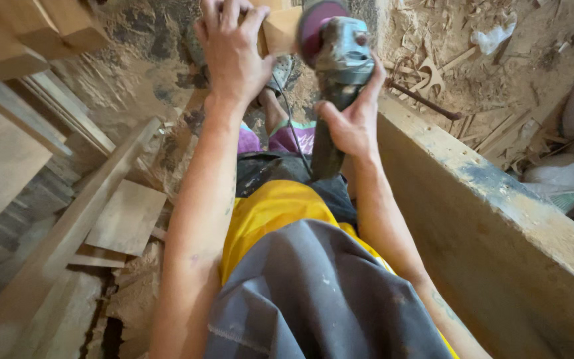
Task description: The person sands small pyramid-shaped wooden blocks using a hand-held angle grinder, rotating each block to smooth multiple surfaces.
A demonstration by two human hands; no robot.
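Note:
My right hand [353,119] grips the dark handle of a grey angle grinder [337,53] fitted with a reddish sanding disc, held just above my legs at the top middle. My left hand [230,50] presses flat on a pale wooden piece [280,28] at the top edge, right beside the disc. The wooden piece is mostly hidden under that hand and the grinder. A thin cable [295,133] runs from the tool down toward my lap.
A long thick timber beam [499,199] runs along my right side. Planks and wood offcuts [127,213] lie to the left on a sawdust-covered floor. Shavings, scraps and white sacks [559,179] sit at the right.

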